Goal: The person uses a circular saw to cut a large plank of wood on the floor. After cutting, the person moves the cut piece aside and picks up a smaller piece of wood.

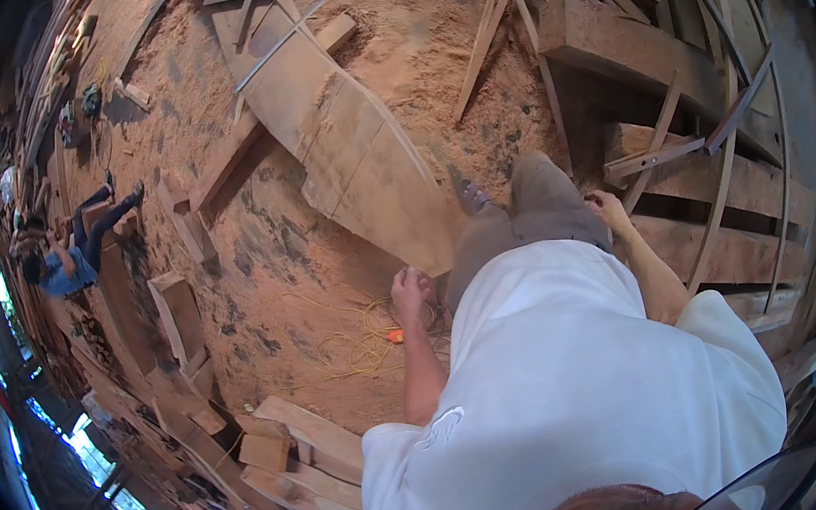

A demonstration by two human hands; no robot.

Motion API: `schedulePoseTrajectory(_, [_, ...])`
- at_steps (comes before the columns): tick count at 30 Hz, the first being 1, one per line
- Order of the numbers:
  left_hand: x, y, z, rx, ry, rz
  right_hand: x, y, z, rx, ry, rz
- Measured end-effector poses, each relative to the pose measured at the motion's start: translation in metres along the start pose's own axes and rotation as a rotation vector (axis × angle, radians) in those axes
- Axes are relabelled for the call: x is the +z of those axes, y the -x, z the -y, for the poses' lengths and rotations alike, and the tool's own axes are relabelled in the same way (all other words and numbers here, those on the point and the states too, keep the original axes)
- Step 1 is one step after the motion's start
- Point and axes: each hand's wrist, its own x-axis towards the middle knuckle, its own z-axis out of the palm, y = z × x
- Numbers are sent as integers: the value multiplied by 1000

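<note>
My left hand (410, 293) hangs beside my left thigh with its fingers curled in, and nothing shows in them. Just ahead of it lies the near end of a broad, pale wooden slab (356, 150) with a seam across it. At my right thigh is my right hand (609, 213), its fingers bent inward and partly hidden; I see no object in it. It is close to a stack of thick timber beams (719, 245). Below the left hand a tangled yellow cord (365, 340) lies on the ground, with an orange piece (395, 337) on it.
Sawdust covers the ground (253, 222). Squared blocks (177, 317) and planks (312, 432) lie to the left. Thin strips lean over a big beam (621, 44) on the right. A person in a blue top (67, 269) sits at the far left, near a power tool (91, 100).
</note>
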Motion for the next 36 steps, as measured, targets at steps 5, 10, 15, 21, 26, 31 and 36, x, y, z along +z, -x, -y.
schedulePoseTrajectory(5, [-24, -39, -69, -29, -91, -95, 11, -77, 47, 94, -80, 53])
schedulePoseTrajectory(10, [41, -64, -137, -96, -97, -71, -20, -174, 21, 80, -108, 20])
schedulePoseTrajectory(15, [102, -55, -204, -146, -328, -4, -59, -232, 75, 241, -279, 35])
schedulePoseTrajectory(21, [112, -102, -253, -102, -337, 0, -93, -309, 154, 422, -489, 87])
schedulePoseTrajectory(26, [126, -167, -327, -178, -294, 26, -79, -379, 187, 347, -292, 83])
schedulePoseTrajectory(31, [110, -285, -381, -165, -159, 52, -47, -469, 261, 162, -34, 112])
schedulePoseTrajectory(36, [67, -338, -425, -224, 55, -73, 12, -521, 443, 141, -33, 384])
